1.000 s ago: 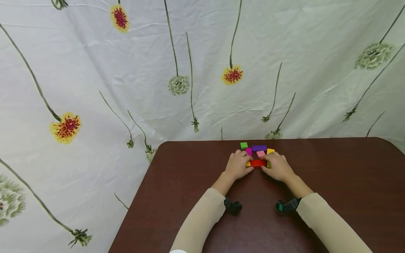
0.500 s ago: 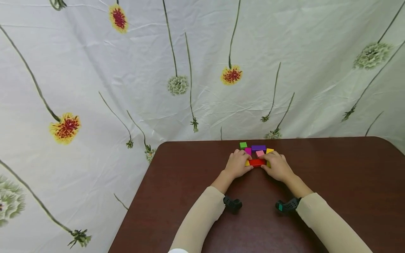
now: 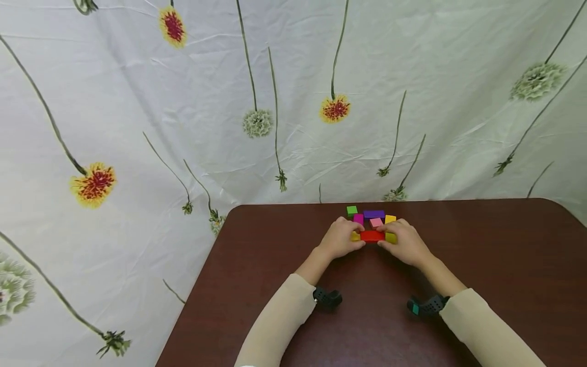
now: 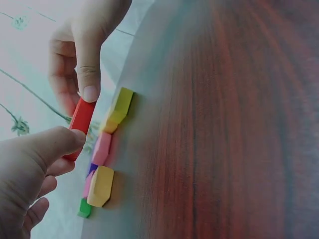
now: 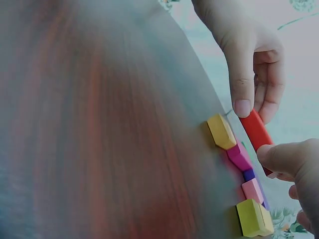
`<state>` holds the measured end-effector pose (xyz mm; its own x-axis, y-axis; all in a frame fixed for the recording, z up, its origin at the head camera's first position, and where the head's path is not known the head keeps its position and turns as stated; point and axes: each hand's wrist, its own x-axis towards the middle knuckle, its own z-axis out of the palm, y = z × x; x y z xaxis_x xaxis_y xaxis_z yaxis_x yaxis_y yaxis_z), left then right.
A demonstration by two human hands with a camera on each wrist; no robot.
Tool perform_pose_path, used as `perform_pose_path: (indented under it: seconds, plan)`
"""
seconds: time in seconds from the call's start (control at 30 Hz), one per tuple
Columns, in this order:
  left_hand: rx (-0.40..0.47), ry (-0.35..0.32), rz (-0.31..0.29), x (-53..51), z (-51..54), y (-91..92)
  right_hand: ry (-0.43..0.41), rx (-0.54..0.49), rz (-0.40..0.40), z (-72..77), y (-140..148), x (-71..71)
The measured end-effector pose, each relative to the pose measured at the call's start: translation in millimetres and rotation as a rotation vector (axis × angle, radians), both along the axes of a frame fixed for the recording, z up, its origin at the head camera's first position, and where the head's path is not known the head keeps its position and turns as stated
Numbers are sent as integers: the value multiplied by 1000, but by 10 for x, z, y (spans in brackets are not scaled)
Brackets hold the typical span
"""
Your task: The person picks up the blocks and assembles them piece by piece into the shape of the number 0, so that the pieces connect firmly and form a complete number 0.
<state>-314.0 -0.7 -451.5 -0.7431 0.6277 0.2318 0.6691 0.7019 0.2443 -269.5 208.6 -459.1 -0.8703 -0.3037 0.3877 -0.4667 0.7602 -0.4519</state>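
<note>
Both hands pinch a red block (image 3: 372, 236), one at each end, between thumb and fingers. The left hand (image 3: 338, 238) has its left end, the right hand (image 3: 405, 243) its right end. Both wrist views show the red block (image 4: 82, 119) raised above the tabletop. Below it lie a yellow-orange block (image 4: 100, 186) at the left and a yellow-green block (image 5: 250, 218) at the right. Behind are a magenta block (image 3: 358, 218), a pink block (image 3: 376, 223), a purple block (image 3: 374, 214), a yellow block (image 3: 390, 218) and a green block (image 3: 351, 210).
The brown table (image 3: 257, 265) has its far edge just behind the blocks. A white cloth (image 3: 206, 76) with printed flowers hangs beyond it. A dark strap (image 3: 327, 297) is on the left wrist, another strap (image 3: 428, 306) on the right.
The red block shows raised, and more of the yellow blocks beside it is visible. Both forearms have spread a little outward, while the hands still pinch the red block.
</note>
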Motion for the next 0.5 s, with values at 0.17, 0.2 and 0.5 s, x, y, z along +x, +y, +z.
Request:
perform_pose_path:
  seconds: [0.17,0.2,0.5]
  plan:
    - [39,-36,-31,101,-8,-77,0,-37,28,-35,7,92]
    - [44,-36,-39,121,-9,-91,-4,-44,33,-38,3,112]
    - [90,-31,-89,363,-6,-241,-2,-61,93,-18,-50,349]
